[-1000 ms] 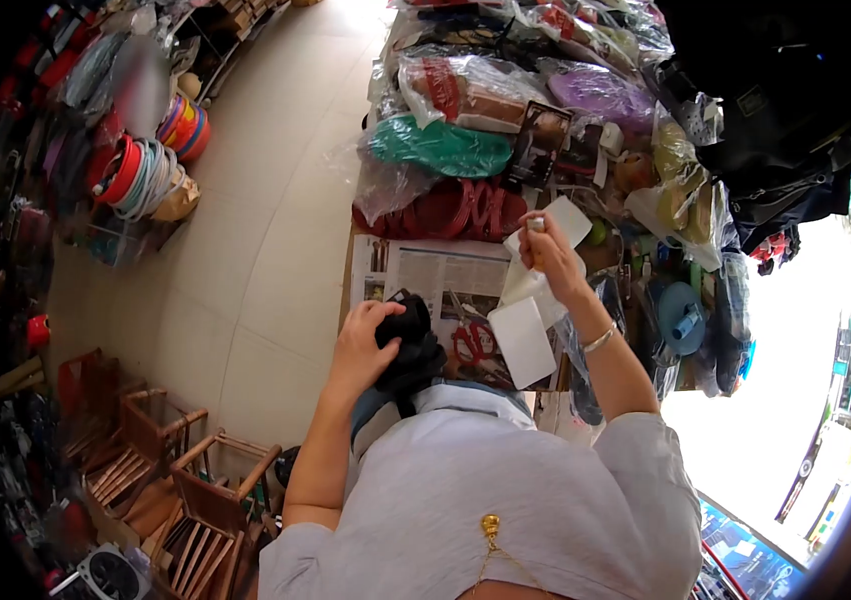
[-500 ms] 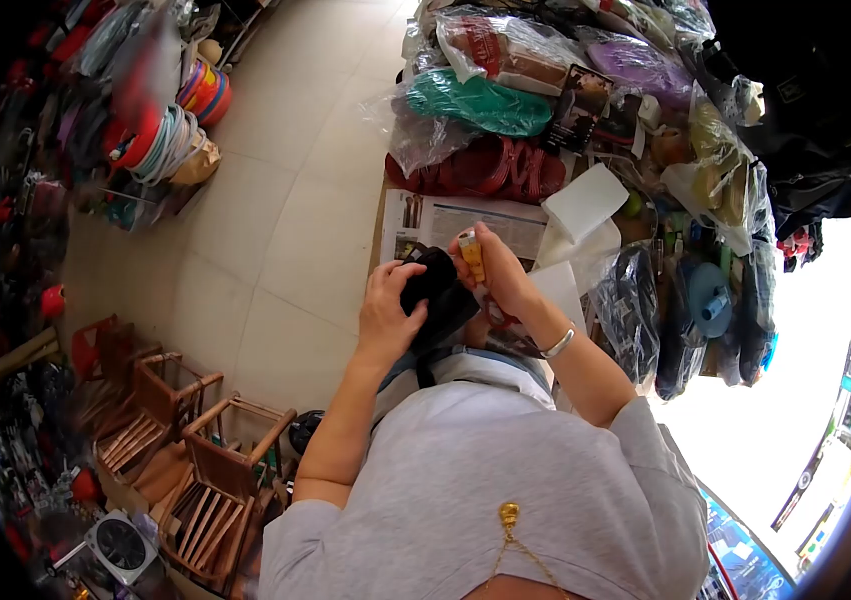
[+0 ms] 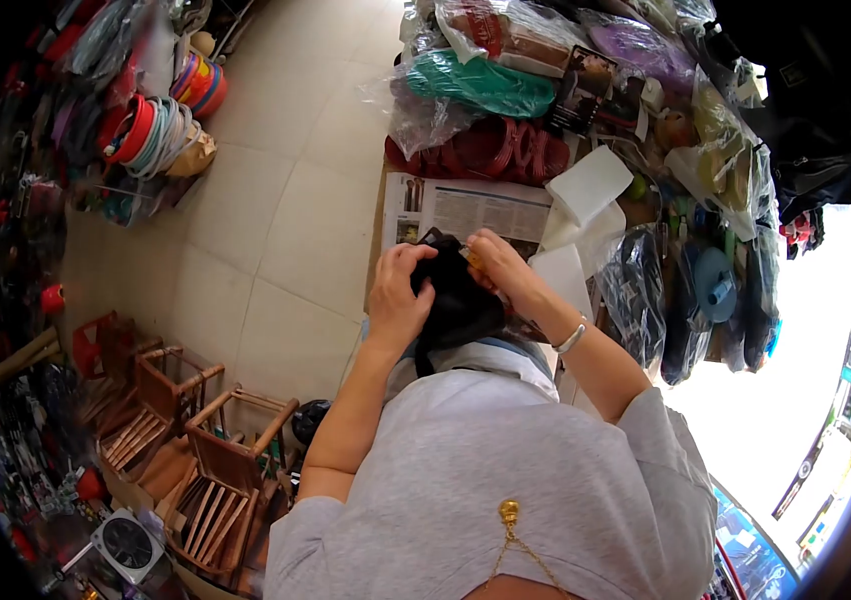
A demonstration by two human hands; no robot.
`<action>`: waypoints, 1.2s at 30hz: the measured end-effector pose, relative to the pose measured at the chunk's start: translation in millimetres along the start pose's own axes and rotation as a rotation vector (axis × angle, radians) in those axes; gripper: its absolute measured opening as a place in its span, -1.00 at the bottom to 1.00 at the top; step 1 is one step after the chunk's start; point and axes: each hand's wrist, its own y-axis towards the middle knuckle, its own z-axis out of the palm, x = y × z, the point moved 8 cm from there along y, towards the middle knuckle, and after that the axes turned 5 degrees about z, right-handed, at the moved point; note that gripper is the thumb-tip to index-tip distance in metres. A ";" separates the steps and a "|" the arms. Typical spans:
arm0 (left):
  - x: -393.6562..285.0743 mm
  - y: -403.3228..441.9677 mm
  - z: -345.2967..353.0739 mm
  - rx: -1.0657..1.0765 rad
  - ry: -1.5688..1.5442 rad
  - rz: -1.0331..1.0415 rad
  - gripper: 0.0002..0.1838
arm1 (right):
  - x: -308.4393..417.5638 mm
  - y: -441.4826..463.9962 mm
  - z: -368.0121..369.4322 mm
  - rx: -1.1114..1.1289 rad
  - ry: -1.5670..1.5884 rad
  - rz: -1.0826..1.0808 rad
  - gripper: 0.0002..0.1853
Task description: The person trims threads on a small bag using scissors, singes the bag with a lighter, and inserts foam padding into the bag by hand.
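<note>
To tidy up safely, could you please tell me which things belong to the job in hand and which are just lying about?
In use, it seems:
black item in the left hand
yellow object in the right hand

Apparently lying about:
red sandals
green bagged item
wooden chairs

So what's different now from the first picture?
The right hand moved left and closer to the body, bringing the yellow tube from near the white cards to the black thing. The left hand still holds the black thing; the red shoes stayed put.
</note>
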 end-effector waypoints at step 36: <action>-17.3 13.2 14.0 -0.025 0.055 0.022 -0.60 | -36.6 20.9 -27.6 -0.144 0.078 0.078 -0.58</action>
